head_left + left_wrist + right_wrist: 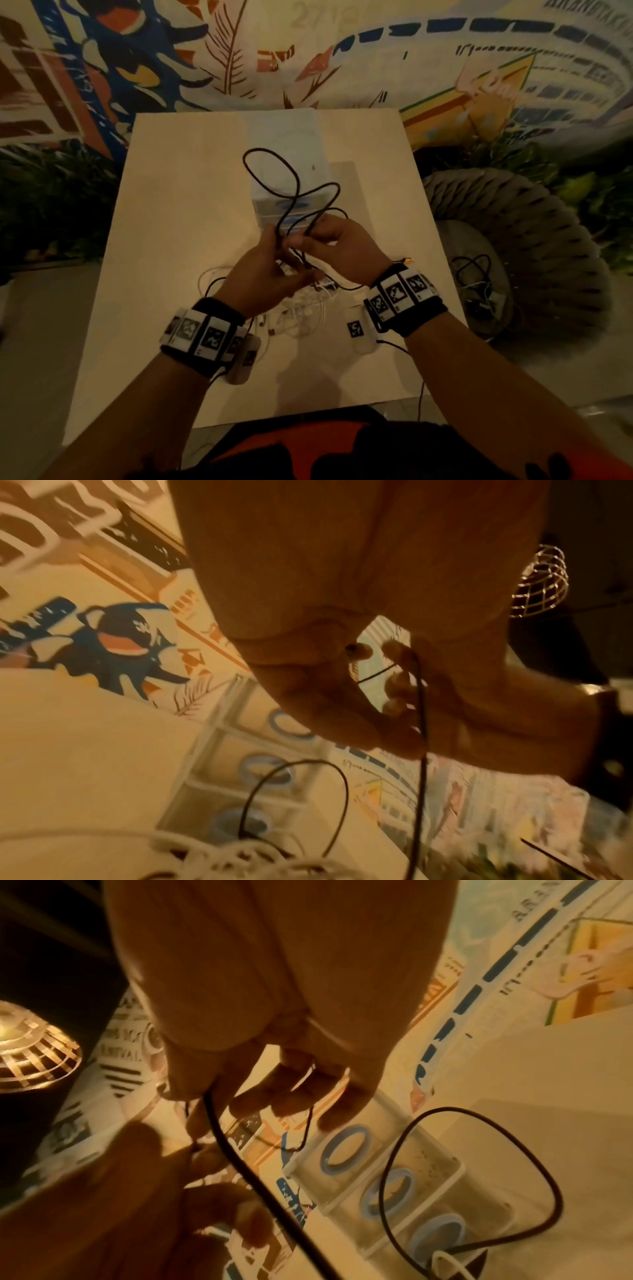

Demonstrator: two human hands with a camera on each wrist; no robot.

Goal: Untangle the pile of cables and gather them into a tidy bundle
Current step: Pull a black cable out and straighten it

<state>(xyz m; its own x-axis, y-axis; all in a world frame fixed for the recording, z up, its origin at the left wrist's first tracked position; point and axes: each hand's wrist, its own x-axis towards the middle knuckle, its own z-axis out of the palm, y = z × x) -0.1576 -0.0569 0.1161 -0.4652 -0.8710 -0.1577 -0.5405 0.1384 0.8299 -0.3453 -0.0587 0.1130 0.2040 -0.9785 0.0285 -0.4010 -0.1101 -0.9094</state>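
A long black cable (274,178) stands in several loops above the white table (171,240), in front of the clear drawer unit. Both hands are raised at the table's middle and meet at the foot of the loops. My left hand (274,257) grips the black cable (420,696) with curled fingers. My right hand (325,240) pinches the same cable (219,1123) between thumb and forefinger, close against the left. A tangle of white cables (301,308) lies on the table under the hands, partly hidden by them. Strands hang from the hands into this pile.
A clear plastic drawer unit (291,147) with blue ring handles (342,1146) stands at the table's back centre. A woven chair (531,240) at the right holds more cables (479,284). A painted wall runs behind. Bare tabletop lies left of the pile.
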